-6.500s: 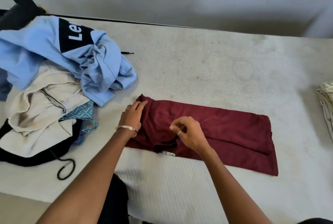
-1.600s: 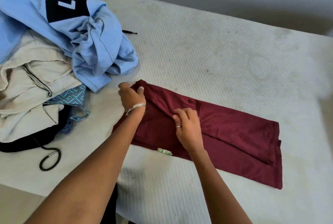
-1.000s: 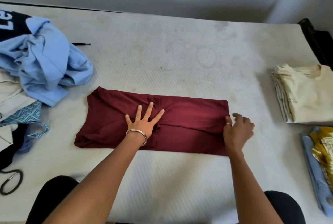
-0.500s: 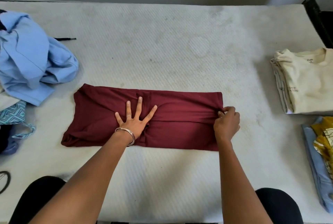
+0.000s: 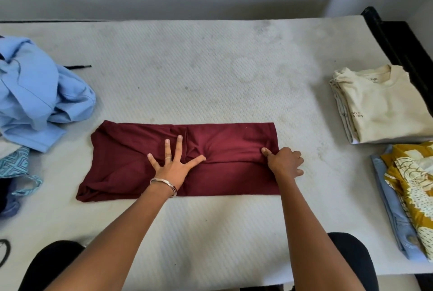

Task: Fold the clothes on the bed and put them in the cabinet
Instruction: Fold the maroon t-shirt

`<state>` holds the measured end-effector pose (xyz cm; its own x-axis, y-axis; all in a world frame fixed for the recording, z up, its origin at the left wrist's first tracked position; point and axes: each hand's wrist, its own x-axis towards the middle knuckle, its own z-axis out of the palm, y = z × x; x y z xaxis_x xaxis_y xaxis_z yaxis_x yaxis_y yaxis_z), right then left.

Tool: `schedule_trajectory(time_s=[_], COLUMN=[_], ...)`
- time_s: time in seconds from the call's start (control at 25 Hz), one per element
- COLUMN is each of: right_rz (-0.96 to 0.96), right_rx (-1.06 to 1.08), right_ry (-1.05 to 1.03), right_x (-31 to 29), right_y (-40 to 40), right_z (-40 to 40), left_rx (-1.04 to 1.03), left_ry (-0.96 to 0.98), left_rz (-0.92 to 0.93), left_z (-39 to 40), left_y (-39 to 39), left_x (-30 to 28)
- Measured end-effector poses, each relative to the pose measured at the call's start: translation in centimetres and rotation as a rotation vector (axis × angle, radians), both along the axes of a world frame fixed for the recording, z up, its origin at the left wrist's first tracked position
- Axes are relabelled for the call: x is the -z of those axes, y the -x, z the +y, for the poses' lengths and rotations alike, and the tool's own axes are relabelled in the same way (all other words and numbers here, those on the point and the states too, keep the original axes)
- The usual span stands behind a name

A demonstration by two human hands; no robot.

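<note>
The maroon garment [image 5: 225, 150] lies folded into a long band, left to right, on the near middle of the mattress [image 5: 210, 79]; its right end is square, its left end rumpled and rounded, and a crease runs along its length. The left hand [image 5: 172, 164] lies flat on the middle of the band, fingers spread wide and straight, palm pressing the cloth down; a ring shows on one finger and a metal bangle [image 5: 164, 184] sits at the wrist. The right hand [image 5: 284, 161] is at the band's right edge, fingers curled, thumb on top of the cloth — it pinches the edge at the crease, though the fingertips under the fabric are hidden. To the left, well apart from the band, a loose heap of unfolded clothes: a light blue garment [image 5: 35, 96] on top, a teal patterned piece [image 5: 14, 166] nearer, dark items at the left border only partly in view. A black cord [image 5: 78, 66] lies on the mattress just beyond the blue garment. To the right, a folded cream T-shirt [image 5: 384, 108] with small print; nearer, a mustard patterned garment [image 5: 412, 187] rests on a folded pale blue one [image 5: 393, 220]. A black bed frame [image 5: 396, 40] borders the far right corner. The person's dark-clad knees [image 5: 346, 258] touch the near edge.
</note>
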<state>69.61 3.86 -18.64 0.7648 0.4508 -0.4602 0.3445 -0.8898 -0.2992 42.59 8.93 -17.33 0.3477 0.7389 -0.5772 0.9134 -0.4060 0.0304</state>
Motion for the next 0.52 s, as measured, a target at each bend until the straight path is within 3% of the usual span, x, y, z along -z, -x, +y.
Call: schedule_trajectory(time_s=[0.08,0.16,0.24,0.28,0.36,0.52], right_rz=[0.105,0.196,0.203,0.194,0.294,0.881], right_rx=[-0.041,-0.029,-0.022,-0.029,-0.097,-0.319], right_ry=[-0.068,-0.162,-0.185,-0.214,-0.319,-0.416], right_x=[-0.3,-1.0,-2.0,-2.6,-4.1,-6.8], right_y=[-1.1,-1.3,-0.5,0.0,1.0,0.6], right_z=[0.3,-0.1,0.3,0.5,0.9,-1.5], left_rx=[0.035,0.099,-0.094,-0.236,-0.533,-0.964], left_ry=[-0.087,-0.156,-0.013,0.102,0.290,0.521], left_rz=[-0.084,-0.409,-0.817,-0.916,-0.923,-0.877], left_z=[-1.1,-2.2,-2.4,-2.1,-1.1,1.3], left_y=[-1.1,-2.9,-5.9,-8.1,-12.6,-16.3], left_x=[-0.4,-0.4,-1.4,-2.0,-3.0,-0.5])
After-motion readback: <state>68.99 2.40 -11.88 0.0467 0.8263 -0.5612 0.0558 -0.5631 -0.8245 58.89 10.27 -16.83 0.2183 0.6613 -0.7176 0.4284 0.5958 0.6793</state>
